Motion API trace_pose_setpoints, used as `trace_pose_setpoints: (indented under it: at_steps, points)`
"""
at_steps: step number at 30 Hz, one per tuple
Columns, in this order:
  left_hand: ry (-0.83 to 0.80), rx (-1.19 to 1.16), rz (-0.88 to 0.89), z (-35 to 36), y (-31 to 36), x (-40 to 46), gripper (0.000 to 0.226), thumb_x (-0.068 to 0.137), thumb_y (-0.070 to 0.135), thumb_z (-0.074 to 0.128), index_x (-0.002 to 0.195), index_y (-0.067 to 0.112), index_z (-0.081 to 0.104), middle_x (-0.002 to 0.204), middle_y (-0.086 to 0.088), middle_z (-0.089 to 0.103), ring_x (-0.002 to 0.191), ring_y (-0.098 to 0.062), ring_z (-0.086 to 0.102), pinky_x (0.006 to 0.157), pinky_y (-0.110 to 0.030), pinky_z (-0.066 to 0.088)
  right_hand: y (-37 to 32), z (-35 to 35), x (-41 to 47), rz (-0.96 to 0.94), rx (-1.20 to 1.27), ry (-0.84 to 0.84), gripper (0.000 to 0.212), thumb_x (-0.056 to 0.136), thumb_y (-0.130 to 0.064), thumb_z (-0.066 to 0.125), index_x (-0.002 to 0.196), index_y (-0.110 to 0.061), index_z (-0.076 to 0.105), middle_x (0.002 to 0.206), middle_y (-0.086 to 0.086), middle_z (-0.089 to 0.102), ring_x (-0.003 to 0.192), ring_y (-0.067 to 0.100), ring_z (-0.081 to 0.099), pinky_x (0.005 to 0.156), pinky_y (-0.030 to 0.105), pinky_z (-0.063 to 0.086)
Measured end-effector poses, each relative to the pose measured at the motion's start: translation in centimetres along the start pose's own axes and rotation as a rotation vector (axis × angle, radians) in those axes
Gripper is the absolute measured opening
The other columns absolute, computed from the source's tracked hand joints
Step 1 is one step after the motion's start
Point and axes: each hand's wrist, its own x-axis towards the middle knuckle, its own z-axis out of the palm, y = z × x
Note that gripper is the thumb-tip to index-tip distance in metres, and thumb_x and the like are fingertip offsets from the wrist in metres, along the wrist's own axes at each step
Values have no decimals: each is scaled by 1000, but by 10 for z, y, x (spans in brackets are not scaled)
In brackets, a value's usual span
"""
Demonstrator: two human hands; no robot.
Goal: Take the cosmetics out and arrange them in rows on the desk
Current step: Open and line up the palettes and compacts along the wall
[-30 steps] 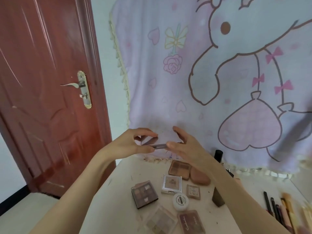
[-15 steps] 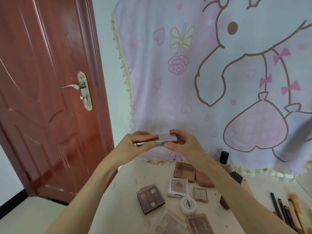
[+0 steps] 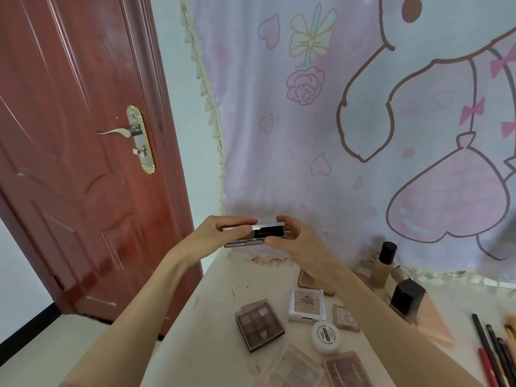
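Hands meet in mid-air above the desk [image 3: 212, 317]: left hand [image 3: 220, 236] and right hand [image 3: 296, 241] each pinch one end of a slim silver compact [image 3: 259, 233]. Below lie a dark eyeshadow palette [image 3: 259, 325], a white jar [image 3: 325, 337] and pencils [image 3: 491, 356].
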Motion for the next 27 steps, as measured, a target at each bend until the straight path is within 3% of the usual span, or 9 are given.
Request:
trace_pose_setpoints:
  at_steps: [5,8,11,14,16,19,22,24,27]
  points:
    - [29,-80,-111,0,-29,7,37,70,46,70,106,38,67,114,8,65,108,-11,59,102,-35,42,19,13,9,59,73,6,81,77,-7,73,142,-25,29,129,-1,46,108,14,55,74,14,49]
    - [27,-164,-163,2,-45,10,51,60,47,74,108,33,65,118,0,62,110,-19,59,105,-44,39,34,21,17,106,149,-38,72,78,-2,71,138,-21,38,129,4,46,114,22,56,90,27,52]
    - [36,-240,-213,4,-57,14,62,54,43,78,112,29,62,122,-4,59,111,-23,59,105,-45,39,46,29,26,184,300,-22,48,85,-7,66,129,-6,48,129,13,48,114,27,56,92,32,52]
    - [49,-292,-254,5,-71,19,65,57,37,80,118,27,58,125,-5,56,114,-24,56,105,-43,39,59,33,36,121,17,53,44,84,-21,69,124,-7,57,115,3,59,103,15,57,86,19,48]
    - [68,-258,-281,6,-79,22,71,60,41,77,124,27,52,128,-4,53,116,-20,54,104,-38,40,67,35,44,123,-2,99,41,83,-19,69,121,-5,60,104,1,60,95,12,56,80,15,45]
    - [135,-211,-336,9,-90,25,93,54,57,75,134,25,41,129,-5,52,112,-17,56,104,-37,40,78,40,55,186,120,161,31,80,-13,71,110,-2,67,95,3,65,94,18,62,95,33,49]
    - [173,-89,-396,17,-100,26,94,70,50,75,144,23,23,133,-1,47,111,-13,54,98,-30,41,89,44,66,201,168,142,5,81,-9,69,79,-12,73,83,8,67,83,20,63,92,47,50]
    - [149,-21,-405,24,-103,27,101,73,38,76,147,22,9,135,0,45,111,-13,53,90,-22,39,95,46,71,226,195,122,6,83,-8,67,85,-9,72,87,10,67,82,18,62,86,37,53]
    - [141,18,-393,35,-109,28,115,72,23,79,148,18,-7,141,0,38,122,-14,45,91,-19,37,102,47,75,209,146,104,21,85,-9,65,104,-2,68,91,3,66,83,11,60,69,6,47]
